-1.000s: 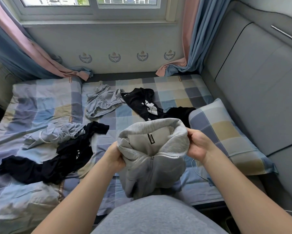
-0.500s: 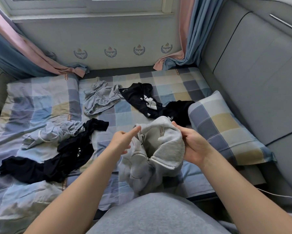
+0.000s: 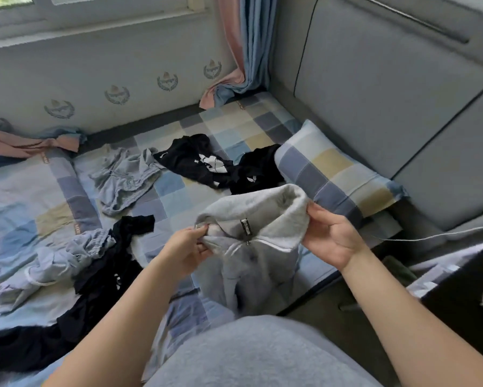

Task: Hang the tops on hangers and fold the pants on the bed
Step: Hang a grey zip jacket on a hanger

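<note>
A grey zip-neck sweatshirt (image 3: pixel 251 263) hangs above the near edge of the bed, its collar held open between both hands, black label facing me. My left hand (image 3: pixel 187 247) pinches the collar's left end. My right hand (image 3: pixel 329 236) grips the collar's right end. On the checked bed sheet (image 3: pixel 173 196) lie a black top with a white print (image 3: pixel 198 160), light grey shorts (image 3: pixel 123 180), a pale blue garment (image 3: pixel 67 252) and a long black garment (image 3: pixel 95 289). No hanger is in view.
A checked pillow (image 3: pixel 332 171) lies against the grey padded headboard (image 3: pixel 388 93) on the right. A thin white cable (image 3: pixel 430 236) runs by the bed corner. A dark box (image 3: pixel 469 289) sits at lower right. Curtains (image 3: pixel 240 51) hang under the window.
My left hand, which had let go and pointed half a second ago, has taken hold of the collar again. The collar is spread wider. My view has swung to the right.
</note>
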The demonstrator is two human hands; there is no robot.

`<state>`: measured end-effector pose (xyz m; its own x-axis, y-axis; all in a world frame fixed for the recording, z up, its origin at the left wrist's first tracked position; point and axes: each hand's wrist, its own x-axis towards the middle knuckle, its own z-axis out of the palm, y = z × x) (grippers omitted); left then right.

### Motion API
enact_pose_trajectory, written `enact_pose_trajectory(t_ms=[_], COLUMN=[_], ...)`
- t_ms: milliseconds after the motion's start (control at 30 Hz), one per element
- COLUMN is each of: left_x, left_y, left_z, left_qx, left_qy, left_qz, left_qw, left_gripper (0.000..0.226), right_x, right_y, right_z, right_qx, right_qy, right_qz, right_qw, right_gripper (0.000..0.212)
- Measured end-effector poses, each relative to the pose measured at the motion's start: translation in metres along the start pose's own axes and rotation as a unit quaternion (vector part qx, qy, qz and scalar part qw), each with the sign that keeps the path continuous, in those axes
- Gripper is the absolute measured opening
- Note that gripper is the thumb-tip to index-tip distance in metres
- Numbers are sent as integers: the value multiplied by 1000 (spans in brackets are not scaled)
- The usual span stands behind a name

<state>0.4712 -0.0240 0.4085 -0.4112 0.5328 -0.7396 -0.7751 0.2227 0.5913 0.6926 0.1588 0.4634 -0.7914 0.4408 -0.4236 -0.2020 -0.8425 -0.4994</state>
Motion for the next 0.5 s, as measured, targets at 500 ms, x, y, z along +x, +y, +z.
enact_pose_trajectory(t_ms=[500], left_x=[-93], left_y=[6], left_z=[-36], left_qx=[125], left_qy=[-106], left_qz=[-82], left_qw=[983], left_gripper=[30], right_x=[-113], right_y=[192], right_z=[15], right_qx=[86], right_qy=[198], right_qz=[-88], right_qw=[972], right_gripper=[72])
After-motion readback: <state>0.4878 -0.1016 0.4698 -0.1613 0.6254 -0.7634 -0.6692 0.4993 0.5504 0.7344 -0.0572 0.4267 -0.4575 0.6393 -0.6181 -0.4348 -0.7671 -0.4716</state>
